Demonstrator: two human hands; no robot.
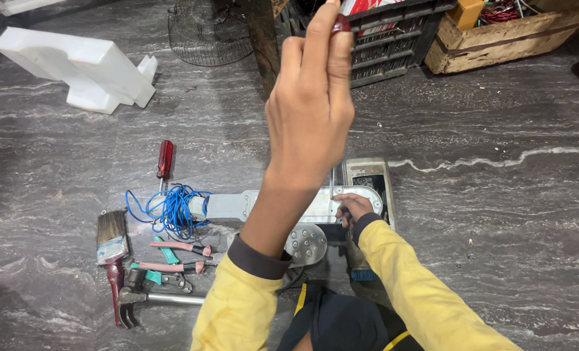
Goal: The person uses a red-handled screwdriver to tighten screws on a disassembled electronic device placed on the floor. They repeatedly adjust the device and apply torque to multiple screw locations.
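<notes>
Here: left hand (309,110) grips one red handle (341,25); right hand (353,208) pinches grey housing (263,205).

grey veined floor (497,214); yellow sleeves (426,292); blue wire coil (172,209); red-handled screwdriver (165,159); white foam block (81,68).

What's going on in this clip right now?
A person in yellow sleeves sits on a grey marble floor. The left hand is raised toward the camera, gripping a dark red tool handle. The right hand rests on a grey metal appliance part lying on the floor. Beside it lie blue wire, a red screwdriver, a paintbrush, pliers and a hammer.
</notes>
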